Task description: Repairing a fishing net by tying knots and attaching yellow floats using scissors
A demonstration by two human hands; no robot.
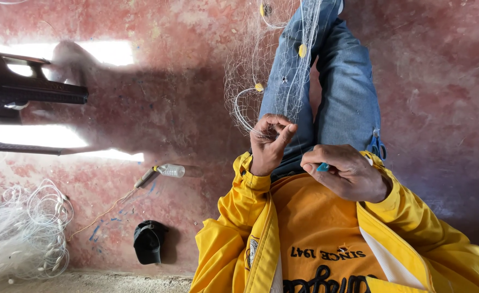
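A fine white fishing net (255, 65) with small yellow floats (302, 50) is draped over my jeans-clad legs (348, 87). My left hand (269, 145) pinches a piece of the net mesh between thumb and fingers just above my lap. My right hand (348, 172) is closed around a small blue tool (323, 167), whose tip shows between the fingers, close to the left hand. Both arms wear yellow jacket sleeves. Blue-handled scissors (377, 146) lie at my right thigh.
A dark plastic chair (17, 97) stands at the left on the red concrete floor (440, 81). A small clear bottle (171, 170), a black cap (148, 241) and a heap of white net and line (25, 233) lie to the left.
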